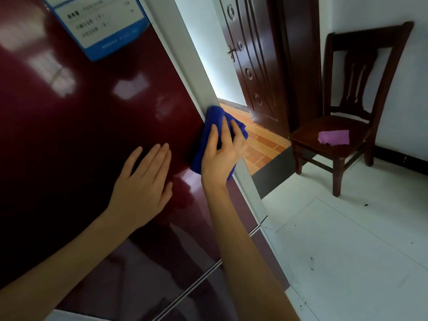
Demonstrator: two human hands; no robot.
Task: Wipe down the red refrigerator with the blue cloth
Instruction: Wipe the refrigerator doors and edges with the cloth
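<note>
The glossy dark red refrigerator (81, 126) fills the left half of the view, with a grey-white strip along its right edge. My right hand (220, 156) presses the bunched blue cloth (214, 119) against that right edge, fingers spread over the cloth and wrapping the corner. My left hand (143, 184) lies flat on the red door just left of the cloth, fingers straight and together, holding nothing.
A blue-and-white label (102, 26) is stuck high on the refrigerator door. A dark wooden chair (347, 112) with a purple cloth (333, 137) on its seat stands against the right wall. A dark wooden door (257, 66) is open behind. White tiled floor (347, 251) lies to the right.
</note>
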